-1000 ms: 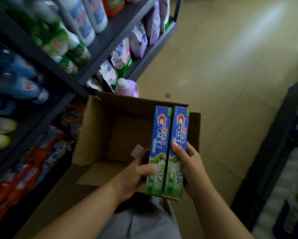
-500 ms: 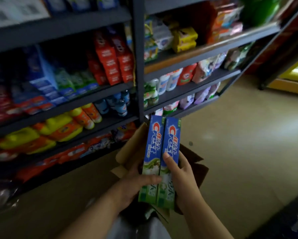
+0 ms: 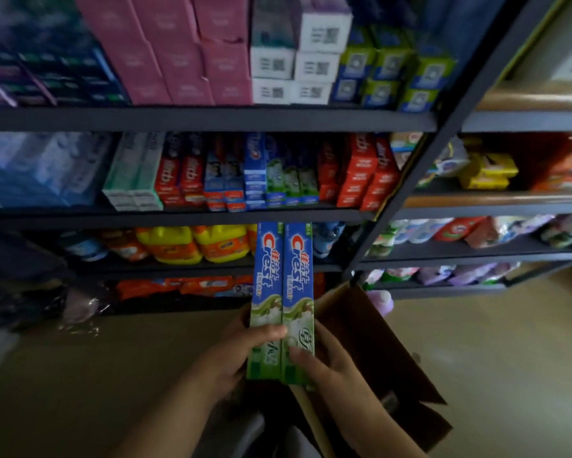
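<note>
Here we are, facing the shelves, with two long blue-and-green cardboard toothpaste cartons up in front of us: the left carton [image 3: 266, 292] and the right carton [image 3: 298, 292], upright, side by side, long edges touching, red-and-white lettering towards us. The left hand [image 3: 235, 355] grips the lower end of the left carton, thumb laid across its green front and fingers wrapped behind. The right hand [image 3: 330, 361] grips the lower end of the right carton, thumb pressed on its front. Both cartons are in the air, their tops level with the front edge of the dark metal shelving unit [image 3: 211, 119]. One shelf up from there we spot matching blue-and-green toothpaste boxes [image 3: 291, 180], packed between blue boxes and red rectangular boxes [image 3: 360, 170]. Behind the held cartons sit yellow plastic jugs with orange labels [image 3: 175, 242]. Up top we see pink cardboard boxes [image 3: 178, 44]. Down at our right, just beside the right hand, is an open brown corrugated cardboard box [image 3: 377, 342], with a pale purple plastic bottle [image 3: 382, 300] beyond it on the beige tiled floor [image 3: 493, 358].
</note>
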`<state>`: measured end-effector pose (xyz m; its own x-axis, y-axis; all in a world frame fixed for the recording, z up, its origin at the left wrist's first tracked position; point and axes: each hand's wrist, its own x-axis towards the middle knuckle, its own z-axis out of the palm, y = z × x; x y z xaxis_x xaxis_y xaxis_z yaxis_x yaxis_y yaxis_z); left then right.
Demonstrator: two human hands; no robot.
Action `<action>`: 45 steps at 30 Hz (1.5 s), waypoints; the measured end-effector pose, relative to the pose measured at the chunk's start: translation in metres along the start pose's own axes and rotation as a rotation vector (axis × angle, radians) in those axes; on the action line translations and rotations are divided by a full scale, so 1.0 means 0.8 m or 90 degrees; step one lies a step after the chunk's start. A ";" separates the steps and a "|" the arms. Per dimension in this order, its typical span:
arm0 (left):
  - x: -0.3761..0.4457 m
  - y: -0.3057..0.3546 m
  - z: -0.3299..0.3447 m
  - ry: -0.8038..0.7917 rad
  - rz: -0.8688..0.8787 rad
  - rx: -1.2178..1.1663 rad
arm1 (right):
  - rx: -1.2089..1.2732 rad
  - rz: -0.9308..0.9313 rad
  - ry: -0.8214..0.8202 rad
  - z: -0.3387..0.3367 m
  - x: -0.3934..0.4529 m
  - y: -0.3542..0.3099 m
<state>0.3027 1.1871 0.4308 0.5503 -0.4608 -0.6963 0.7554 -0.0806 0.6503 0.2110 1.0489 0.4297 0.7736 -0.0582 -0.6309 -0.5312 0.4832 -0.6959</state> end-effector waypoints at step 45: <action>0.019 0.073 -0.120 0.113 -0.091 -0.011 | 0.113 -0.081 0.269 0.052 0.286 -0.193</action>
<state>0.3893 1.2602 0.4291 0.4896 -0.2826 -0.8249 0.8355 -0.1185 0.5366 0.4846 0.9975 0.4068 0.6011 -0.4593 -0.6540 -0.3454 0.5887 -0.7309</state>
